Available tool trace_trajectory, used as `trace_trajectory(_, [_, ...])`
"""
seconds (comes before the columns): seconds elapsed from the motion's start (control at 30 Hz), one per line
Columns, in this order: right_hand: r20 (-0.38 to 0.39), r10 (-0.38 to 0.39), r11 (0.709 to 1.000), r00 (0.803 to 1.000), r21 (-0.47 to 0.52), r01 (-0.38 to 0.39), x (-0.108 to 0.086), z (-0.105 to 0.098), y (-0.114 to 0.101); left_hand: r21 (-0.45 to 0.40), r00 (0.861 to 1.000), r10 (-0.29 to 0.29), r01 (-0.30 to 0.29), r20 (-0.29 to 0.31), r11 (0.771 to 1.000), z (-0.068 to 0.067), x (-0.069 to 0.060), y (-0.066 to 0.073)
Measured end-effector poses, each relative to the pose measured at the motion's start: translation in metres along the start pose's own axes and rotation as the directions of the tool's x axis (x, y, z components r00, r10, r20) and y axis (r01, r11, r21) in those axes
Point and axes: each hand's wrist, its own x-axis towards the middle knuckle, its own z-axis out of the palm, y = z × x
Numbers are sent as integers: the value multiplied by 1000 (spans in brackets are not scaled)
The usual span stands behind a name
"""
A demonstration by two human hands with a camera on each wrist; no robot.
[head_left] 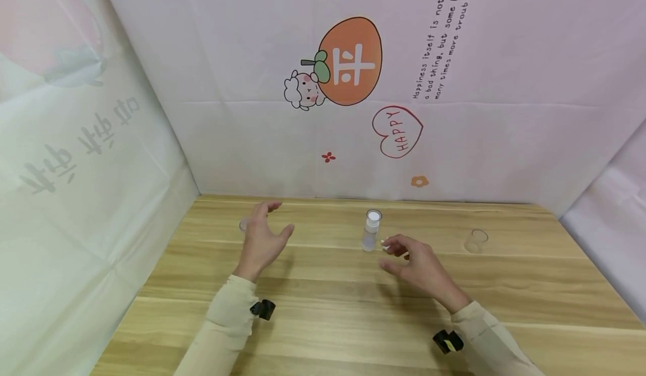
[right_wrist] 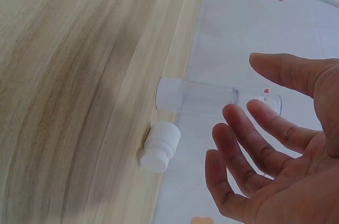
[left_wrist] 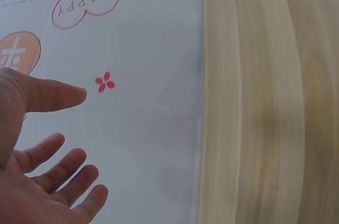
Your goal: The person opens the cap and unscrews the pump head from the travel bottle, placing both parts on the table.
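My left hand (head_left: 262, 244) hovers above the left part of the table, fingers spread and loosely bent, holding nothing. Just behind it a small clear, round object (head_left: 244, 224) shows, partly covered by the hand. On the other side, my right hand (head_left: 421, 264) hangs with curved, parted fingers and an empty palm. Close to its fingertips stands a clear and white cylinder (head_left: 370, 234), upright and apart from the hand. A small white bottle (right_wrist: 162, 142) lies beside that cylinder's base; in the head view the fingers largely hide it.
A clear cup (head_left: 475, 242) stands farther right on the wooden table (head_left: 323, 314). Behind the table's back edge hangs a white printed cloth (head_left: 252, 151), and another cloth (head_left: 91, 241) closes off the left side.
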Motion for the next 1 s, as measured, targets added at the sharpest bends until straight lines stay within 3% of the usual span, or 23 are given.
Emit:
trace_trajectory(0.3, [2,-9,1000,1000,7,9,0,0,1,-103,998,3,4,64,995,33,-3,8])
trace_trajectory(0.57, [-3,-9,1000,1000,19,9,0,0,2,-141,991,6,13,133,990,57,-5,12])
trace_trajectory(1.0, [-33,2,1000,999,23,-1,-4,0,3,-211,960,-24,86,279,974,92,-6,12])
